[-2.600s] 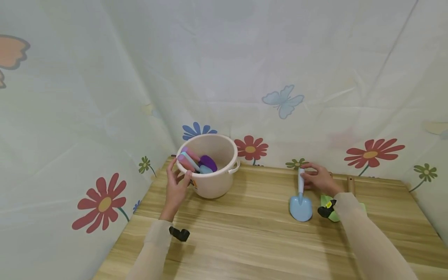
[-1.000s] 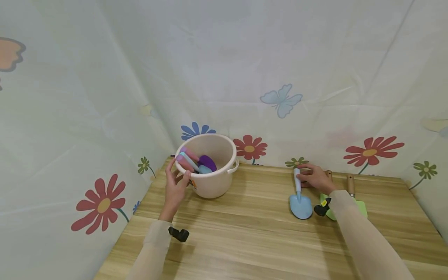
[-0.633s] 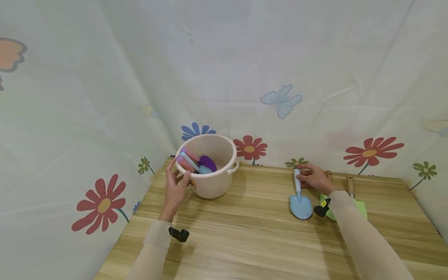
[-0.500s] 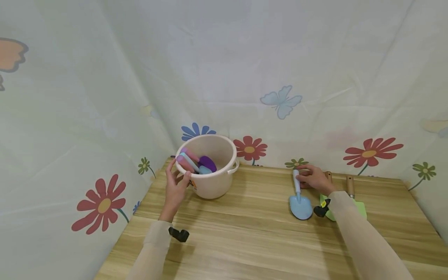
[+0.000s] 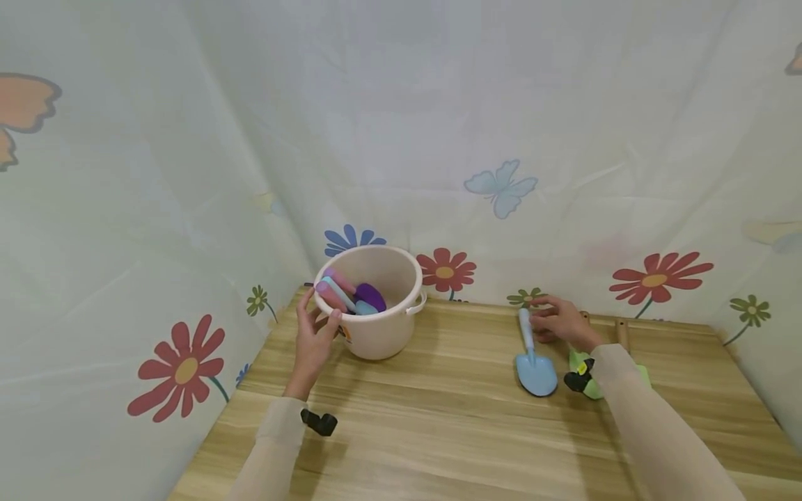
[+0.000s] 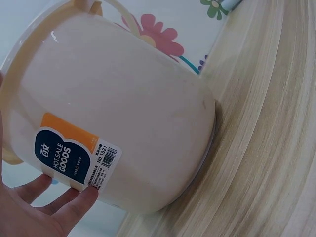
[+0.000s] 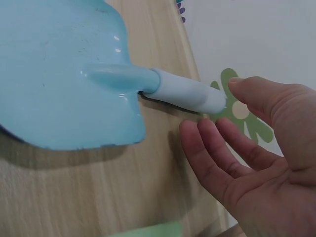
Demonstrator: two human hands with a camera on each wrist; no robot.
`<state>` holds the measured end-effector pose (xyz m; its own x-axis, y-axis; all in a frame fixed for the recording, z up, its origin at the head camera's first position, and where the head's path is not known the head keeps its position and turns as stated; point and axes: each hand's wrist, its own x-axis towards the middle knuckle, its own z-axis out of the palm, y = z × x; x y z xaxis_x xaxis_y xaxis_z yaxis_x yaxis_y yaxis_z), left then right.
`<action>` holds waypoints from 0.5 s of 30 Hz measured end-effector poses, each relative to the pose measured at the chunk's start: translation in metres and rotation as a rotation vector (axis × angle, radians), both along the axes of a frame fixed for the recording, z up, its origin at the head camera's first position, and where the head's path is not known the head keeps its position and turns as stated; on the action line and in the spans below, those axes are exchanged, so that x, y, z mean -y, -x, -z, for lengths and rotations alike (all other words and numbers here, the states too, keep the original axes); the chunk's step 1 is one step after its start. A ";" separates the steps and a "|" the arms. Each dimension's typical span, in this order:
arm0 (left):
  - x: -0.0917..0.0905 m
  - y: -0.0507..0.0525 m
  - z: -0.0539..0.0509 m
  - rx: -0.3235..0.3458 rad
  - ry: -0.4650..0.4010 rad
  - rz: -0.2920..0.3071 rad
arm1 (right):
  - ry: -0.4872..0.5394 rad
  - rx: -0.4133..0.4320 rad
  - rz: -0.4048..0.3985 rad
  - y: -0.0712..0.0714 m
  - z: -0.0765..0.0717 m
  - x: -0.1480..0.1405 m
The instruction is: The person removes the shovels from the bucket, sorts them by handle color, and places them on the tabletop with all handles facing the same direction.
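Observation:
My left hand holds the near left side of a cream plastic bucket, thumb and fingers spread round its wall below the rim. In the left wrist view its fingertips touch the bucket beside an orange and navy label. Inside the bucket lean tools with pink-purple and light blue handles and a purple blade. A light blue trowel lies on the table, its pale handle towards the wall. My right hand is just right of that handle, fingers loosely bent and apart from it.
Partly under my right forearm lie two green-bladed trowels with wooden handles. The wood-grain table meets a flower-printed cloth at its back and left edges.
My right hand's fingers have come away from the blue trowel's handle. That handle's end has swung slightly left. My left hand and the bucket have stayed in place.

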<state>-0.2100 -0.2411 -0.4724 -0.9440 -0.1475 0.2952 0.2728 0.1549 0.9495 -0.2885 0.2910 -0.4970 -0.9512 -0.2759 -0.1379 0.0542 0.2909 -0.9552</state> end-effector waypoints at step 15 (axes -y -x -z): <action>-0.009 -0.020 -0.031 0.033 -0.005 0.027 | -0.112 -0.131 -0.091 -0.012 -0.034 -0.006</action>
<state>-0.1903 -0.2325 -0.4410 -0.9569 -0.1229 0.2633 0.2455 0.1428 0.9588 -0.2768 0.2968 -0.4626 -0.9350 -0.3514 -0.0488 -0.1002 0.3937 -0.9138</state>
